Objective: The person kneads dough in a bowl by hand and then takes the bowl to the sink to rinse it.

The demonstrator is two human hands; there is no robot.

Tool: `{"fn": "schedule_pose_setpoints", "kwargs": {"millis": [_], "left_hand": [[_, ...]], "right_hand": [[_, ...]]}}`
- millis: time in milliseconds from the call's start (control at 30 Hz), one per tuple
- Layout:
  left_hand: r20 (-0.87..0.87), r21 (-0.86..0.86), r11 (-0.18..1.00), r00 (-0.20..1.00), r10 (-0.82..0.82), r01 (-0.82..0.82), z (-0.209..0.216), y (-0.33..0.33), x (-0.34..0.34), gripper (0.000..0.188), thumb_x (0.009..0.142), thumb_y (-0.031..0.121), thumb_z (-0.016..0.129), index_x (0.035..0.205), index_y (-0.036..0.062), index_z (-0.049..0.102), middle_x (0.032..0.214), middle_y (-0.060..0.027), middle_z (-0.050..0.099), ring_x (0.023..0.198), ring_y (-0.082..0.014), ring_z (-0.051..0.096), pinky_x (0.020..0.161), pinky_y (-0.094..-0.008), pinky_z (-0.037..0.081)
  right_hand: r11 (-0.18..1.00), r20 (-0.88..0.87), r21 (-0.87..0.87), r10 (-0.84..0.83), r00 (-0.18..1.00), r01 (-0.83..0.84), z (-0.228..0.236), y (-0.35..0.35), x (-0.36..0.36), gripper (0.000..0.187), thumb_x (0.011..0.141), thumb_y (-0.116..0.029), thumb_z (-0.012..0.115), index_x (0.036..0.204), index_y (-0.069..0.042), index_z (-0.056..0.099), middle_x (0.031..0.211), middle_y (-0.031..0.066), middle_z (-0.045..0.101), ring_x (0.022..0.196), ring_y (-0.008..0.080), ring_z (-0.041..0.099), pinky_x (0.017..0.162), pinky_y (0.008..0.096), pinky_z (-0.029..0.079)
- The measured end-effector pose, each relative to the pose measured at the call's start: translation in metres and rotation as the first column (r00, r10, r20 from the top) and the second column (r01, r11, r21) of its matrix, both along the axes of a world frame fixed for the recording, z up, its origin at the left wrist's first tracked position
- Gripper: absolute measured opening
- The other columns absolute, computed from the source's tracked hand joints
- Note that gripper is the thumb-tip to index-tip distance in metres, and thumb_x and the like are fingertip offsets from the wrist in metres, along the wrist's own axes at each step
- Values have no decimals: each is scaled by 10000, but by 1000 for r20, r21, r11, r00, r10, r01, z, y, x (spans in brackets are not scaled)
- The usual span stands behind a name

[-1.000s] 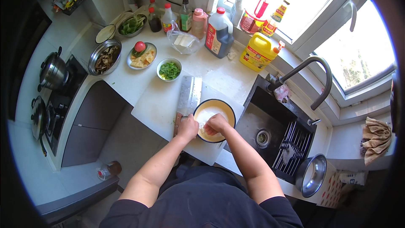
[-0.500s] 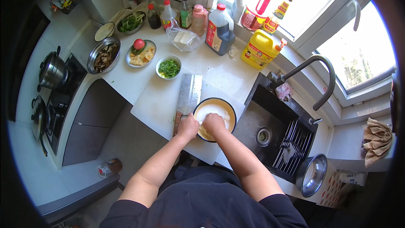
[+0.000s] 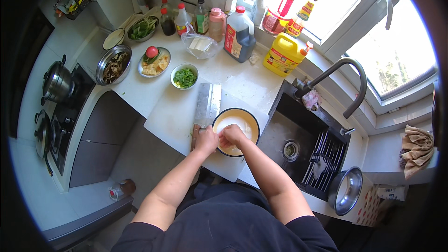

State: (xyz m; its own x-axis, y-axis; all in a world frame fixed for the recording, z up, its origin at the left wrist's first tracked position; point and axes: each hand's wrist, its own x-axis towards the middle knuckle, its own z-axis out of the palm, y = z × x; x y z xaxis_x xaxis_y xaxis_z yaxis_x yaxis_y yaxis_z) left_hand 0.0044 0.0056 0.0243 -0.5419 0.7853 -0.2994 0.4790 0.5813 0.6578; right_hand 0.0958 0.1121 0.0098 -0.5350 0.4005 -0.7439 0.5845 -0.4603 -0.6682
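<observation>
Fingers of the left hand (image 3: pixel 206 141) and right hand (image 3: pixel 232 135) are pinched together on something too small to tell, over the near rim of a yellow bowl (image 3: pixel 236 122). A cleaver (image 3: pixel 206 107) lies just left. Farther off, a yellow jug (image 3: pixel 283 56) with a red label and a dark bottle (image 3: pixel 238 35) are lined along the bench (image 3: pixel 242 77).
</observation>
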Motion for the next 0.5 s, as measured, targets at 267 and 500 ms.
{"fn": "schedule_pose_setpoints", "kwargs": {"millis": [267,500], "left_hand": [[51,-43,999,998,21,-19,11,-1,2,228,830,121,412,886,-84,495,642,-245,601,498,-323,618,560,-411,527],[96,-48,998,995,42,-38,13,1,2,237,824,110,409,914,-93,493,656,-249,606,490,-324,616,552,-403,531]], "right_hand": [[904,301,240,276,913,-352,7,4,-6,216,739,-63,451,715,28,645,628,183,623,477,267,615,472,350,515],[470,564,605,318,762,-643,7,-14,-7,226,739,-120,504,852,-26,676,876,177,663,809,299,655,718,377,520]]}}
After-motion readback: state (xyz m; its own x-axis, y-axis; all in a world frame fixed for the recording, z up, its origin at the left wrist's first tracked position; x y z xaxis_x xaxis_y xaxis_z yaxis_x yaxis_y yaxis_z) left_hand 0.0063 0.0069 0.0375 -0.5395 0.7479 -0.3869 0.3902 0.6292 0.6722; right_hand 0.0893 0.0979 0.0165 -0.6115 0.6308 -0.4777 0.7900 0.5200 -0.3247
